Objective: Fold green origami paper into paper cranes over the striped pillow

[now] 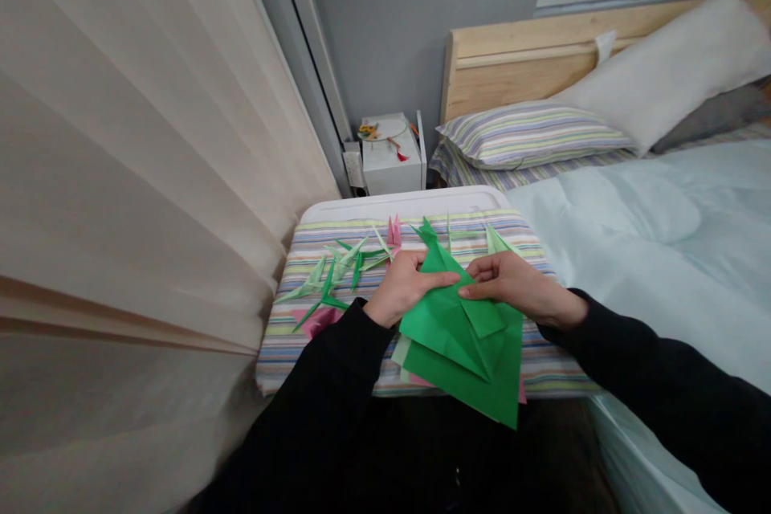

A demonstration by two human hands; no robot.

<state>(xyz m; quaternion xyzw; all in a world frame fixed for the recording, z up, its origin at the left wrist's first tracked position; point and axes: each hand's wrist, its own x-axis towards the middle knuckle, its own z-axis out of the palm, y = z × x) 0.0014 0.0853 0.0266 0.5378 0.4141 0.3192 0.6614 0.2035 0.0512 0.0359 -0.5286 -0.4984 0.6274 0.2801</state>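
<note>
A partly folded green paper (449, 329) is held between my two hands above the striped cloth. My left hand (409, 285) pinches its left upper edge, thumb on top. My right hand (511, 283) pinches the right side, with thumb and fingertips close to the left thumb. Below lies a flat green sheet (509, 385), with pale green and pink paper edges showing under it. Folded green and pale green paper pieces (328, 281) lie to the left, along with a pink folded piece (393, 234) behind my left hand and pink paper (319, 321) near the left edge.
The striped cloth (289, 353) covers a small white-edged table (409, 202). A beige curtain (150, 136) hangs at the left. Behind the table stands a white cabinet (391, 173) with small items on top. A bed with pale blue bedding (650, 233) and pillows is at the right.
</note>
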